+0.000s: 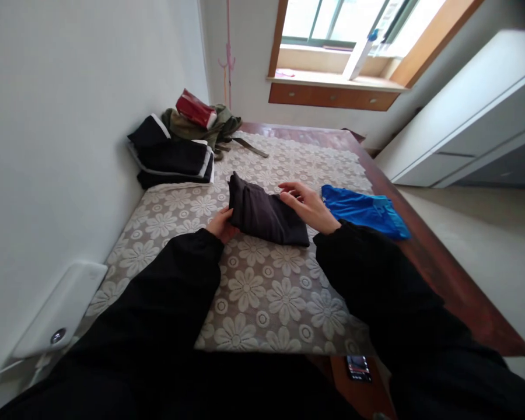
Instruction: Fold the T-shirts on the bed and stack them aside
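A folded dark grey garment point(269, 213) lies at the middle of the flowered tablecloth, its left end raised a little. My left hand point(224, 224) grips that left end, with the fingers partly hidden beneath the cloth. Over the garment's right part is my right hand point(308, 205), its fingers apart and slightly bent; whether the fingertips touch the fabric I cannot tell. To the right of this hand lies a folded blue garment point(365, 211).
Folded black cloths point(175, 158) are stacked by the wall at the back left. Behind them sits an olive-green bag point(223, 122) with a red packet point(195, 109) on top. A white device point(61, 312) stands at the left edge, and a phone point(359, 368) lies below the table's front edge.
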A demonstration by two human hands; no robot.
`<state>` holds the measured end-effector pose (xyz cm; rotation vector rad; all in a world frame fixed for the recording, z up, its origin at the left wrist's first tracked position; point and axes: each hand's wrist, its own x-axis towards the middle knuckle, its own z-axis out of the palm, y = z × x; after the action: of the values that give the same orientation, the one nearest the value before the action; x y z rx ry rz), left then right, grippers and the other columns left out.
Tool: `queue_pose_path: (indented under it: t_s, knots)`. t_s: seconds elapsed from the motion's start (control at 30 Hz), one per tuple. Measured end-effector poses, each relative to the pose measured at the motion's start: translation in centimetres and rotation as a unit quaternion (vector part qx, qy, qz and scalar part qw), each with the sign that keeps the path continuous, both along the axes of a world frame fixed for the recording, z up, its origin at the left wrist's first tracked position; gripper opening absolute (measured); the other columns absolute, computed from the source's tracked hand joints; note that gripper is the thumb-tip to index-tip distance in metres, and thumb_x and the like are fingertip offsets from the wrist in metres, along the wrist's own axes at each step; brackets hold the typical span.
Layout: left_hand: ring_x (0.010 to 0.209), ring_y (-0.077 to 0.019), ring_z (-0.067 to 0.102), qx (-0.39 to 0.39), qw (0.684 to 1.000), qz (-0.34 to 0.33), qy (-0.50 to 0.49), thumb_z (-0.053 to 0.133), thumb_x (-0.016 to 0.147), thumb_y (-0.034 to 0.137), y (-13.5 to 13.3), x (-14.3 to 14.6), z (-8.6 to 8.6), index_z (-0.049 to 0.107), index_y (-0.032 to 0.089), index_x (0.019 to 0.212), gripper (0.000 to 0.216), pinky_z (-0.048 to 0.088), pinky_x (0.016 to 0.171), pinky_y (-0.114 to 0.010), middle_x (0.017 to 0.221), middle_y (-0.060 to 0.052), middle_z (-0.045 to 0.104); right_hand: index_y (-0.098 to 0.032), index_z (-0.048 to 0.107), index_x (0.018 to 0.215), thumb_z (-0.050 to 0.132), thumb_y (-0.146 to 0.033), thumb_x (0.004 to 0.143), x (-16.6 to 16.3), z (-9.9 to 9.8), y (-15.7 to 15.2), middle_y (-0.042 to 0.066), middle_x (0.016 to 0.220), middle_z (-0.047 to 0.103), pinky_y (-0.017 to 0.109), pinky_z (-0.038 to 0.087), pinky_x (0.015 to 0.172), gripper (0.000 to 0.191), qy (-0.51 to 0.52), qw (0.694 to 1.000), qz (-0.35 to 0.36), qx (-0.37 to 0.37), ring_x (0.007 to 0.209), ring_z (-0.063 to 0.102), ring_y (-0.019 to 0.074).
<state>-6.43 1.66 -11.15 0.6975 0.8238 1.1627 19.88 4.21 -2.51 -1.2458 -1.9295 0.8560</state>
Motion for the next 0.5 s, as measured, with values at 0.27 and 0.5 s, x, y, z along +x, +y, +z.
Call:
queue_pose_path:
  t_s: [0.27, 0.5]
  knots:
    - [0.086, -0.0203, 0.075, 0.159, 0.982, 0.001, 0.098, 0.088, 0.078, 0.053, -3.1, 1.0, 9.1, 0.073, 0.025, 0.125, 0.057, 0.064, 0.065, -0.028, 0.112, -0.005, 0.079, -0.028, 0.049, 0.146, 0.079, -0.064, 0.083, -4.8, 6.4, -3.1, 0.011, 0.135, 0.064, 0.05, 0.067, 0.093, 0.079, 0.098, 0.964, 0.138, -0.207, 0.12, 0.066, 0.0309]
    - [0.108, -0.0272, 0.077, 0.247, 0.964, 0.038, 0.089, 0.082, 0.087, 0.041, -3.1, 1.1, 15.2, 0.072, 0.021, 0.117, 0.037, 0.067, 0.086, -0.038, 0.108, -0.003, 0.08, -0.026, 0.065, 0.13, 0.092, -0.046, 0.074, -4.1, 10.1, -3.7, 0.006, 0.116, 0.078, 0.062, 0.059, 0.108, 0.066, 0.236, 0.954, 0.066, -0.175, 0.121, 0.068, 0.0361]
